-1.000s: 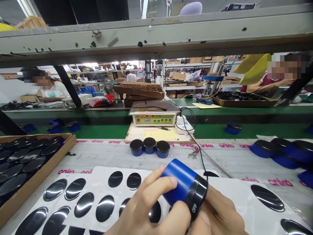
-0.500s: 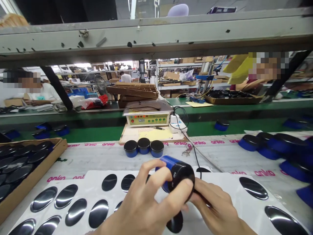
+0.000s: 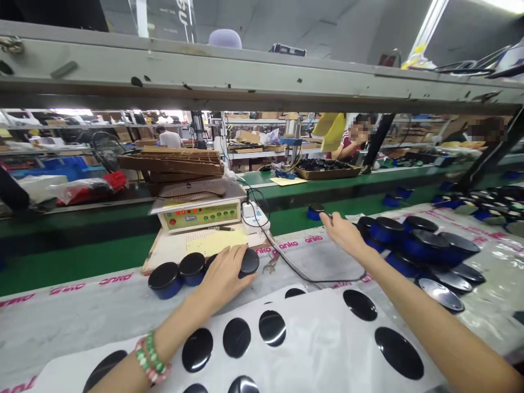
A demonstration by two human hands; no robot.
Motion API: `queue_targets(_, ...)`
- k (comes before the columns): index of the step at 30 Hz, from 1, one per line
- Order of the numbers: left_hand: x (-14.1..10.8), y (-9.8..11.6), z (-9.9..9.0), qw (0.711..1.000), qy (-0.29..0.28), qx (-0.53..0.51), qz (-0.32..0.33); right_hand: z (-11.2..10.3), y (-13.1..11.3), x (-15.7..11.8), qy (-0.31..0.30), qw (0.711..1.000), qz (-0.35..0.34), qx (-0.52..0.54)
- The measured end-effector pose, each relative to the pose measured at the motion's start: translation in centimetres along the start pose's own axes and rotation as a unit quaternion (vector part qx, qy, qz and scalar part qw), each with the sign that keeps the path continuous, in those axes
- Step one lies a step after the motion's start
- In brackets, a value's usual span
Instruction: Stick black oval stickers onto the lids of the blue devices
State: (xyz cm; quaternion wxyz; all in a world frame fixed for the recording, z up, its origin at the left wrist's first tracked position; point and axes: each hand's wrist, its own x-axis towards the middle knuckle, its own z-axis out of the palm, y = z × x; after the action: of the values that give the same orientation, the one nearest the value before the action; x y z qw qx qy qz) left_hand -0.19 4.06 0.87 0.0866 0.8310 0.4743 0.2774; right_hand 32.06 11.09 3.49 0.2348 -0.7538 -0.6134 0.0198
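Note:
My left hand (image 3: 225, 275) curls over a black-topped blue cylinder (image 3: 249, 262) standing on the plastic-covered bench, at the right end of a short row. Beside it stand a similar cylinder (image 3: 165, 280) and another (image 3: 192, 267); one more is partly hidden behind my fingers. My right hand (image 3: 344, 232) reaches out to the far edge of the bench, thumb and fingers drawn together close to a blue cylinder (image 3: 315, 212) on the green surface. Something small and dark shows at the fingertips, too little to name. White sheets (image 3: 315, 327) with black discs (image 3: 272, 327) lie below my hands.
A control box (image 3: 200, 213) with red lights stands on a board at the back, next to a white power strip (image 3: 256, 215). From there a cord (image 3: 319, 280) runs toward my right forearm. More blue cylinders (image 3: 426, 245) are piled at right. A shelf beam (image 3: 262, 82) crosses overhead.
The cylinder that both hands held up in front of me is no longer there; the row has grown by one, under my left hand. My right hand has moved forward and away. The view has turned right.

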Motion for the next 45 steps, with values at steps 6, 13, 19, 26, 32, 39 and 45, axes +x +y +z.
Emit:
queue_targets(6, 0.0, -0.6, 0.6, 0.995, 0.006, -0.077, -0.069, 1.5, -1.3, 7.7, -0.047, 0.996, 0.06, 0.039)
queue_targets(13, -0.7, 3.0, -3.1, 0.924, -0.016, -0.344, -0.165, -1.0, -7.1, 3.5, -0.139, 0.955, -0.121, 0.232)
queue_targets(19, -2.2, 7.0, -6.1, 0.584, -0.101, -0.779, -0.205, -5.7, -14.2, -8.2, -0.251, 0.83, -0.382, 0.321)
queue_targets(26, -7.0, 7.8, -9.9, 0.552, 0.054, -0.79, -0.26, -8.0, -16.0, -14.3, -0.03, 0.809, -0.558, 0.183)
queue_targets(32, -8.6, 7.9, -10.6, 0.588, 0.087, -0.763, -0.254, -7.5, -16.8, -15.6, 0.077, 0.784, -0.595, 0.161)
queue_targets(39, -8.9, 8.3, -10.4, 0.681, 0.13, -0.682, -0.235, -7.9, -16.5, -15.9, 0.114, 0.77, -0.619, 0.101)
queue_targets(45, -9.1, 8.1, -9.9, 0.816, 0.171, -0.523, -0.176, -7.1, -16.6, -15.9, 0.125, 0.782, -0.608, 0.06)
